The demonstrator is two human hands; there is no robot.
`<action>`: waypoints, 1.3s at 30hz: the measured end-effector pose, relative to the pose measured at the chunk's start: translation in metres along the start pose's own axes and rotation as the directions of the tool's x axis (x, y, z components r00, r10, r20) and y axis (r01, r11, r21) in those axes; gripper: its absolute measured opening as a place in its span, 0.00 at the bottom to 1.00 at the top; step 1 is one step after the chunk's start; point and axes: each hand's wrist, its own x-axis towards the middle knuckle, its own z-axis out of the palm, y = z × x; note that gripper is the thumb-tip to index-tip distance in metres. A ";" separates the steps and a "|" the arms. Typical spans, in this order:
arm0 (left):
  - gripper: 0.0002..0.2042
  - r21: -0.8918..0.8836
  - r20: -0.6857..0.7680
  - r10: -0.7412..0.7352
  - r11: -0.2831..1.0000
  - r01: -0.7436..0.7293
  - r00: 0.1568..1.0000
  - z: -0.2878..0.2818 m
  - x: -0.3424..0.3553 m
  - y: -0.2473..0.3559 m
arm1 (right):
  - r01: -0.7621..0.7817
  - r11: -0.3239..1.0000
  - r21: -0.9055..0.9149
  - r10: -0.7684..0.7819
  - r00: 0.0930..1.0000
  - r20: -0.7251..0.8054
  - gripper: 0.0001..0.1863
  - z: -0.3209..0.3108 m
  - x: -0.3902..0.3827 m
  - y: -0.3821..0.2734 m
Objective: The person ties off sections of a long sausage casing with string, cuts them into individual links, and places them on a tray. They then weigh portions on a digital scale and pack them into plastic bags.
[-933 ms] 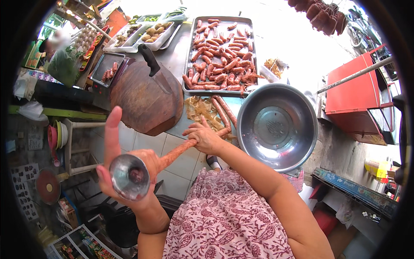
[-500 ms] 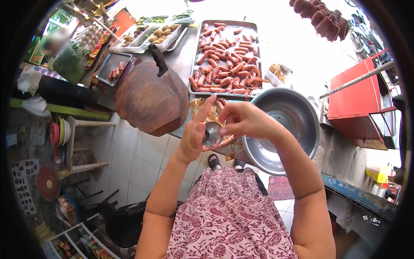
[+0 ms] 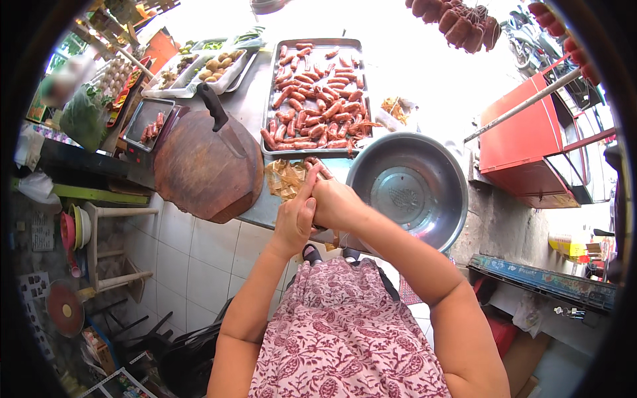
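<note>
Fingers of the left hand (image 3: pixel 290 224): index and thumb extended; grip of the others hidden, could not tell. Slender, pinkish-red, pale-flecked tubular sausage (image 3: pixel 323 169) lay on the grey metal table (image 3: pixel 267 209) just beyond, moist-looking, partly covered by the hands. Right hand (image 3: pixel 334 204) curled inward against the left; contents not visible. Farther right, a wide, round steel bowl (image 3: pixel 441 215).
</note>
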 end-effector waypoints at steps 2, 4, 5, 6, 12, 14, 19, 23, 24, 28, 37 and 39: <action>0.32 -0.037 -0.026 0.106 0.994 -0.107 0.994 0.000 0.002 -0.003 | 0.155 0.979 0.133 -0.171 0.978 0.120 0.16 -0.016 0.000 0.008; 0.31 -0.051 -0.022 0.146 0.988 -0.147 0.989 0.002 0.003 -0.005 | 0.176 0.979 0.101 -0.188 0.974 0.125 0.16 -0.024 -0.005 0.013; 0.31 -0.045 -0.007 0.134 0.990 -0.135 0.991 0.005 0.004 -0.005 | 0.149 0.983 0.104 -0.160 0.982 0.097 0.17 -0.022 -0.007 0.014; 0.31 -0.041 0.002 0.135 0.990 -0.135 0.991 0.008 0.004 -0.006 | 0.087 0.996 0.035 -0.090 0.993 0.080 0.16 -0.020 -0.009 0.016; 0.32 0.062 0.016 0.031 0.998 -0.032 0.999 0.021 0.010 -0.007 | -0.166 0.985 -0.055 0.150 0.964 -0.220 0.15 0.021 -0.008 0.018; 0.33 0.200 0.091 -0.008 0.980 -0.010 0.996 0.022 0.014 -0.010 | -0.177 0.984 -0.004 0.171 0.955 -0.241 0.14 0.028 -0.010 0.024; 0.34 0.025 0.206 0.064 0.997 -0.070 0.977 0.020 0.024 -0.025 | -0.110 0.968 0.226 0.168 0.952 -0.257 0.13 0.015 -0.027 0.053; 0.29 -0.148 0.315 -0.033 0.985 0.084 0.948 0.031 0.021 -0.038 | -0.204 0.634 0.746 0.348 0.937 -0.039 0.02 -0.003 -0.034 0.086; 0.27 -0.116 0.298 -0.053 0.989 0.091 0.953 0.037 0.021 -0.040 | -0.221 0.565 0.795 0.337 0.941 0.022 0.03 -0.005 -0.034 0.093; 0.18 -0.089 0.275 -0.075 0.991 0.103 0.959 0.054 0.021 -0.044 | -0.282 0.421 0.862 0.303 0.940 0.160 0.04 -0.008 -0.037 0.111; 0.15 0.015 0.277 -0.081 0.997 0.080 0.957 0.063 0.027 -0.037 | -0.236 0.598 0.766 0.273 0.958 0.083 0.08 -0.025 -0.041 0.118; 0.15 0.017 0.301 -0.093 0.996 0.092 0.949 0.064 0.026 -0.036 | -0.232 0.663 0.712 0.255 0.964 0.077 0.08 -0.029 -0.044 0.118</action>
